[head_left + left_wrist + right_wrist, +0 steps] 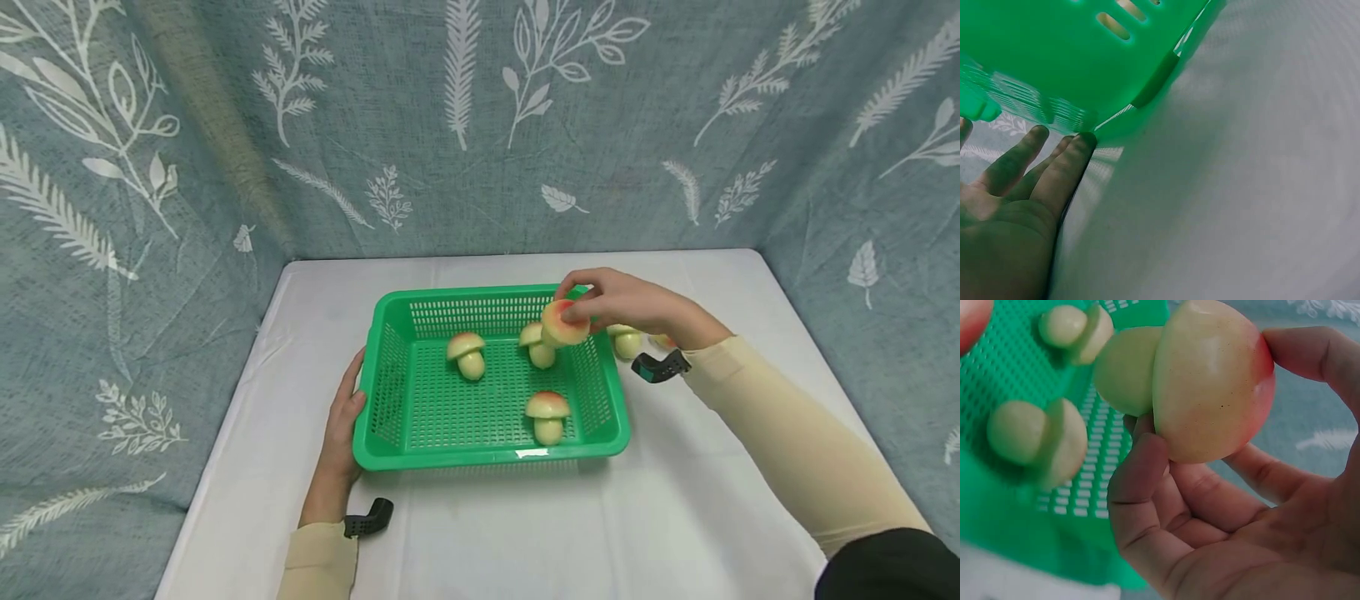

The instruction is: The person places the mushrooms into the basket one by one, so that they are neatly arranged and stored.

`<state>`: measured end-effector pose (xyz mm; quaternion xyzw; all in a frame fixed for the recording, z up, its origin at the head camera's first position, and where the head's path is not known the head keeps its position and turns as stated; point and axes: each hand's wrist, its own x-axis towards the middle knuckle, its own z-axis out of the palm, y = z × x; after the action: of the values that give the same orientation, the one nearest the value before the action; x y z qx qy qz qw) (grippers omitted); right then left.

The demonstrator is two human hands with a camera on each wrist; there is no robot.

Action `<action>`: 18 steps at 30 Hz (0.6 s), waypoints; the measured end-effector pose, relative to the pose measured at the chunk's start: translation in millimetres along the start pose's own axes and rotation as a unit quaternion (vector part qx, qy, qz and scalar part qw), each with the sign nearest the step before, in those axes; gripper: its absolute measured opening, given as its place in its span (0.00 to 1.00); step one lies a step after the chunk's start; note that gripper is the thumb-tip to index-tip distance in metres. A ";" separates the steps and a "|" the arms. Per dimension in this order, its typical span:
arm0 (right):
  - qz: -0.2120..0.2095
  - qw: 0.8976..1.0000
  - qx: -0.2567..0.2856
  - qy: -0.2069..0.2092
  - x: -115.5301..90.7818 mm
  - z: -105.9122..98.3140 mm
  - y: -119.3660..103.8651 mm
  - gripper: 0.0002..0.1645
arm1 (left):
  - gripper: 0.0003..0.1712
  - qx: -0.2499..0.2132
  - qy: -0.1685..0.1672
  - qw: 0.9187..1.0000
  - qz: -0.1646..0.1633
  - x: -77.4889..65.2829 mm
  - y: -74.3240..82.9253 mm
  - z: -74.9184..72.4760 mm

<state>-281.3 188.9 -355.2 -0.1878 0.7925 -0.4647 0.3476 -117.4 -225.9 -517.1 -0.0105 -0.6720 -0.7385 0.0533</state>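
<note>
My right hand (633, 304) holds a toy mushroom (566, 323) over the right back part of a green plastic basket (480, 461). In the right wrist view, thumb and fingers grip its red-tinged cap (1216, 381), and the pale stem points left. Three more toy mushrooms lie in the basket: one left of centre (470, 360), one partly hidden under the held one (542, 357), and one near the front wall (548, 421). My left hand (341, 425) rests against the basket's left side. The left wrist view shows its fingers (1063, 172) extended, tips at the basket's underside edge.
Just outside the basket's right wall, a mushroom (627, 342) lies on the white-covered table (480, 533). Beside it another reddish-yellow piece (663, 342) is mostly hidden by the right wrist. Grey-blue leaf-patterned curtains (420, 200) hang behind and at both sides.
</note>
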 end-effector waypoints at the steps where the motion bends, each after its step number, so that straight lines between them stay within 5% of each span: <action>1: 0.000 1.000 0.003 -0.007 3.7 2.9 -0.4 0.23 | 0.40 -0.001 0.000 1.000 0.001 -0.3 -0.3 0.0; 18: 0.018 0.999 -0.001 -0.050 35.6 47.8 -4.6 0.21 | 0.41 -0.007 -0.001 1.000 0.011 -5.6 -6.7 0.3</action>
<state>-271.3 135.6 -380.2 -0.1969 0.7778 -0.4476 0.3948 -112.5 -224.6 -524.2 -0.0192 -0.6669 -0.7424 0.0610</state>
